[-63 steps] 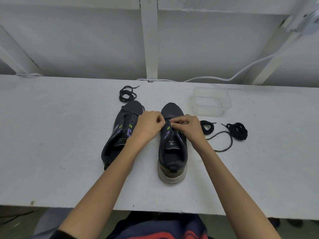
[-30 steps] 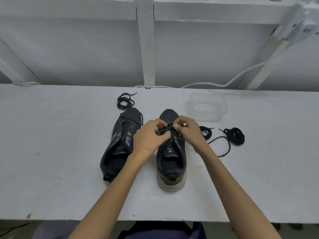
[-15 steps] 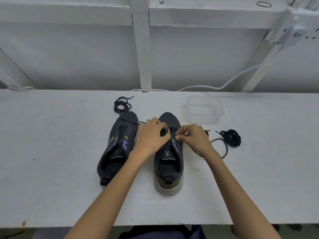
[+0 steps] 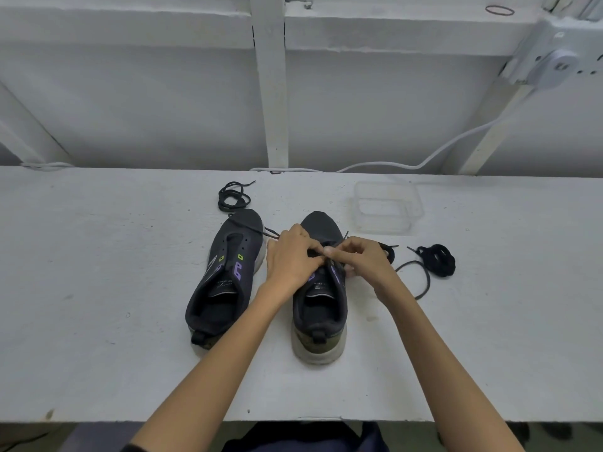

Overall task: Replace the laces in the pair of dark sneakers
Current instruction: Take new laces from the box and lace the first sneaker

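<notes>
At the centre of the frame, the left hand (image 4: 290, 259) and right hand (image 4: 359, 259) meet over the front eyelets of the right-hand dark mesh sneaker with the pale sole (image 4: 319, 305). Both hands are closed in a pinch on a thin black lace (image 4: 421, 282) whose free length trails off to the right across the white tabletop (image 4: 98, 288).

The step in hand looks like threading this lace through the lowest eyelets. To do it well, keep the stiff tip pinched close to its end so it does not buckle, steady the eyelet edge with the other hand, and pull both sides even before crossing upward.

Counted: two sneakers, the second, a dark one with purple and green marks (image 4: 225, 275), lying unlaced just left of the first. Three laces show: the one being worked, a coiled black bundle (image 4: 437, 259) at centre right, and a loose black tangle (image 4: 233, 197) above the left sneaker. One clear plastic container (image 4: 386, 207) sits at upper right of centre.
</notes>
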`<state>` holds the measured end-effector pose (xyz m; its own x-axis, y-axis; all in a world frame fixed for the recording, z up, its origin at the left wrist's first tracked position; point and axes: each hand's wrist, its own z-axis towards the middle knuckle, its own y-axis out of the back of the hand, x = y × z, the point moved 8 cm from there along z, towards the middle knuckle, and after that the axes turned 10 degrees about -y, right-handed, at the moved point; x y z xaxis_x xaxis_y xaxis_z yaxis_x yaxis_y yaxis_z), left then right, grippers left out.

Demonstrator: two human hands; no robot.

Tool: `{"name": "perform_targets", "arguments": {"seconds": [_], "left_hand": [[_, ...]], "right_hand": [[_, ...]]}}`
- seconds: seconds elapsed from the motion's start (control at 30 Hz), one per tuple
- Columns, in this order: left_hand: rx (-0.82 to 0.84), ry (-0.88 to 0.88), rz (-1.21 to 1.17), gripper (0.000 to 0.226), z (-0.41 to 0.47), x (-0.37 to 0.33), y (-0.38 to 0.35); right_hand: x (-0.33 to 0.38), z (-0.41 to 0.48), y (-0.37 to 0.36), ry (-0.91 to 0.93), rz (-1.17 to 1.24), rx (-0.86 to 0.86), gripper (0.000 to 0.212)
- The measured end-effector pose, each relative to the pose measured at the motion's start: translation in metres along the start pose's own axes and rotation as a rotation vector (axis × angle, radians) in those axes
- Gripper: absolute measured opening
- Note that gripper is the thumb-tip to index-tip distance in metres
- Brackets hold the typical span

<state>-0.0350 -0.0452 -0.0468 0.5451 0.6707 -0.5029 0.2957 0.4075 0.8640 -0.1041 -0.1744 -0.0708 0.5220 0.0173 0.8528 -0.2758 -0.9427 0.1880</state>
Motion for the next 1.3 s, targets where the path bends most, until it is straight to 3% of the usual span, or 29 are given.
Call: {"name": "perform_targets", "arguments": {"seconds": [0.1,0.3,0.4,0.47,0.57,0.7,0.93,1.07,1.2,1.3], "left_hand": [[-0.066,-0.025,-0.046,0.014,-0.004,0.000,-0.002],[-0.208,0.051,-0.262,0.016,-0.005,0.014,0.009],[-0.289,0.149,-0.492,0.016,-0.009,0.026,0.007],[-0.282,0.142,-0.522,0.015,-0.009,0.025,0.004],[-0.266,0.090,-0.532,0.015,-0.009,0.024,0.007],[-0.270,0.043,-0.543,0.015,-0.012,0.022,0.011],[-0.234,-0.038,-0.366,0.020,-0.010,0.016,0.002],[-0.233,-0.058,-0.328,0.028,-0.008,0.013,0.000],[-0.230,-0.084,-0.314,0.020,-0.007,0.011,0.001],[-0.350,-0.134,-0.412,0.026,-0.013,0.006,0.010]], "right_hand": [[0.004,-0.001,-0.002,-0.047,-0.108,0.031,0.038],[0.006,-0.010,0.005,-0.085,-0.028,0.034,0.014],[0.012,-0.011,0.001,-0.003,-0.120,0.015,0.019],[0.024,-0.010,-0.003,0.115,-0.300,-0.075,0.024],[0.041,-0.013,-0.012,0.256,-0.490,-0.219,0.014],[0.040,-0.009,-0.003,0.231,-0.313,-0.311,0.007],[0.025,-0.013,-0.003,0.214,0.205,-0.157,0.009],[0.023,-0.011,-0.005,0.214,0.235,-0.140,0.014],[0.025,-0.008,-0.006,0.243,0.176,-0.134,0.019],[0.029,-0.008,-0.006,0.261,0.140,-0.145,0.017]]}}
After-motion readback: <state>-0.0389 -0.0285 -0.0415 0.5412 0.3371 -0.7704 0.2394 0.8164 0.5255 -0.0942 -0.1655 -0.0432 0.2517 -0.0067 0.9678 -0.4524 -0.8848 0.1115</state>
